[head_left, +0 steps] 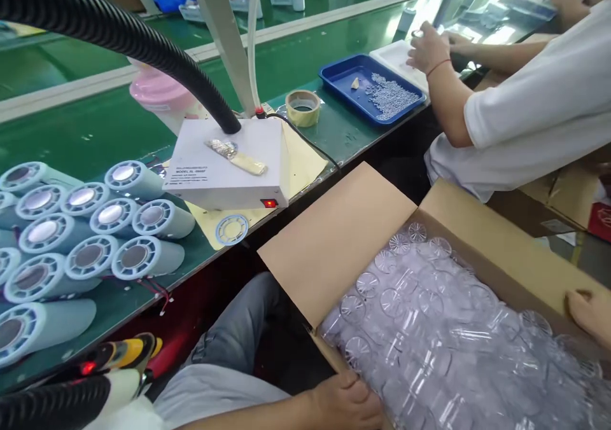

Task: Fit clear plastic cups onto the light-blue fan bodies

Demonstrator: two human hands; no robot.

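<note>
The scene is viewed by one head-worn camera, pointed forward and down. The lap (233, 331) is looked down on from close above; the box (341, 239) is framed near, at lower right; the bench (329, 121) is seen slantwise, and a co-worker (529, 99) is caught farther off, upper right.

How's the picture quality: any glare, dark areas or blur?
Head view: glare whitens the glossy green surface at upper right; head view: highlights streak the clear plastic parts; head view: deep shadow lies beside the grey trouser leg; head view: small print on the white rectangular box is blurred.
</note>
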